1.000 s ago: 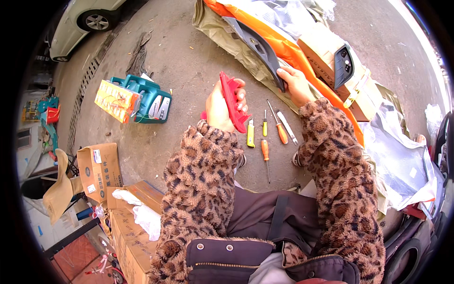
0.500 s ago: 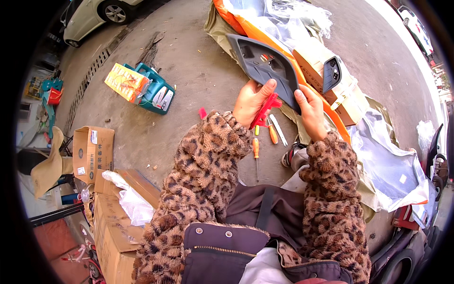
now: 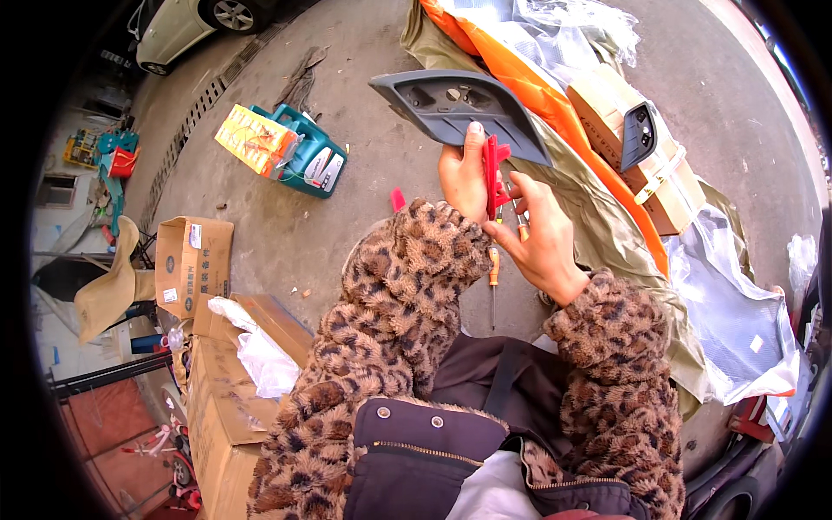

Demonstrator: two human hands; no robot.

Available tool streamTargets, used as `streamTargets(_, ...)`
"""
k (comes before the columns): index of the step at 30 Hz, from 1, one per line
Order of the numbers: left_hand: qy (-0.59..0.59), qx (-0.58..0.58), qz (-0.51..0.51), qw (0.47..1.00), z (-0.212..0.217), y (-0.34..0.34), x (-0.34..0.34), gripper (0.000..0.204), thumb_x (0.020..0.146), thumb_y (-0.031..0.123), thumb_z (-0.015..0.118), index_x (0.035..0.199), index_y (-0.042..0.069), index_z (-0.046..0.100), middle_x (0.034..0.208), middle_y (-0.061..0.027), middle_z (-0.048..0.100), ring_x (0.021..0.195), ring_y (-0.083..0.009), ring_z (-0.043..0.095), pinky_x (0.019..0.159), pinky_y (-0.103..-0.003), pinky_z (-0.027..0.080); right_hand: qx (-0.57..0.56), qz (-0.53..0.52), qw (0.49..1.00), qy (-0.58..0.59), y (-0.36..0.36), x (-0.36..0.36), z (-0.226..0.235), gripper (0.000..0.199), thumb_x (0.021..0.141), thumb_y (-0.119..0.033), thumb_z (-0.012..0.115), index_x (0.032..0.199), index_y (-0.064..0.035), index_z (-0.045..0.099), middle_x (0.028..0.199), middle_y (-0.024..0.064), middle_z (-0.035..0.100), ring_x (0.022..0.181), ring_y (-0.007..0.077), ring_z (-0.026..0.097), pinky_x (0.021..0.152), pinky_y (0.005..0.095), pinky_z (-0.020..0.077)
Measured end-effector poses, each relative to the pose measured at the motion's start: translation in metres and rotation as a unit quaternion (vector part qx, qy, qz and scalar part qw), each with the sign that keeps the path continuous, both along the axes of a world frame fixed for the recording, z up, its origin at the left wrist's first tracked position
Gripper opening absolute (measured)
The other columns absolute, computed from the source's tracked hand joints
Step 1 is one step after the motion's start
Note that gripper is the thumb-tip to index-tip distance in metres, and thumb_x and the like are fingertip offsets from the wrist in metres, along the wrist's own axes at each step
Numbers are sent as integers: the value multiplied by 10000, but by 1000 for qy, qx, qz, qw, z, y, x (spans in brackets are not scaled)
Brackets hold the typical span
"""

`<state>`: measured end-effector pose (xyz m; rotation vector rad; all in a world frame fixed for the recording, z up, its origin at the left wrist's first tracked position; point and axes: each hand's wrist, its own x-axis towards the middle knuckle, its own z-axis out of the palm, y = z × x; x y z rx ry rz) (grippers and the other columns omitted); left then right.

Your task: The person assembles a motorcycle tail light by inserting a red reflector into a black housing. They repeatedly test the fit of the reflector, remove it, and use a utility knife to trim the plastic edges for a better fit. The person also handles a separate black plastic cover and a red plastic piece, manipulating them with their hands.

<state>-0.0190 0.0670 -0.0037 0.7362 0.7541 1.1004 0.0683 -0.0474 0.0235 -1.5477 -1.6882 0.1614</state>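
My left hand (image 3: 464,182) is closed around the lower edge of a dark grey plastic trim panel (image 3: 498,117), its thumb on the panel's face. A red plastic pry tool (image 3: 494,173) stands upright in the same hand, against the panel. My right hand (image 3: 546,238) is off the panel, fingers and thumb apart, with the fingertips close beside the red tool; whether they touch it I cannot tell. Below the hands an orange-handled screwdriver (image 3: 494,269) lies on the ground, with other tools partly hidden by my right hand.
A smaller dark grey part (image 3: 639,137) rests on a long carton (image 3: 598,108) at right, by an orange-edged tarp (image 3: 589,169). Left are a teal jug (image 3: 316,160) with an orange box (image 3: 256,139), and open cartons (image 3: 195,269). Another red piece (image 3: 398,200) lies on the ground.
My right hand has let go of the panel and moved down beside the red tool. The panel has turned flatter and shifted left, still in my left hand; the red tool is now more upright.
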Motion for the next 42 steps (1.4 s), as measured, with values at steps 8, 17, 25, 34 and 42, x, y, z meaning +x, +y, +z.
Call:
streamTargets(8,32,30,86,995,-13,-1,-4,360,1002,358,586,1013,-2,589,854,-111,660,600,-147,609,538,-265,516,-51,33,988,141,13,-14,-24,531,897,-82,660,1375,1,445,1230,244,569,1046,407,613,858,436,512)
streamTargets(17,141,120,43,982,14,-2,-15,348,938,322,700,937,-23,647,741,-35,667,636,-109,579,615,-288,494,-2,-88,986,141,-3,5,-4,331,850,-40,465,1147,32,593,911,234,654,826,380,658,767,412,516)
streamTargets(25,272,236,35,932,29,-13,-21,368,930,346,708,956,-20,674,709,-33,649,632,-75,588,581,-256,495,-17,-129,969,209,-4,36,14,339,875,-43,388,1120,56,599,940,137,640,853,216,604,812,318,477)
streamTargets(34,72,124,-131,981,16,-22,-8,370,972,364,655,1053,10,587,881,-5,628,748,-46,573,642,-222,495,56,-137,985,82,3,49,20,330,895,-41,447,1176,30,605,984,232,659,929,337,664,850,392,497)
streamTargets(42,69,114,-201,970,14,-30,-1,415,978,375,639,1126,-11,599,947,-37,664,805,-89,631,656,-248,533,56,-129,990,22,9,51,18,289,938,-61,504,1211,0,577,1061,224,638,968,405,634,832,441,506)
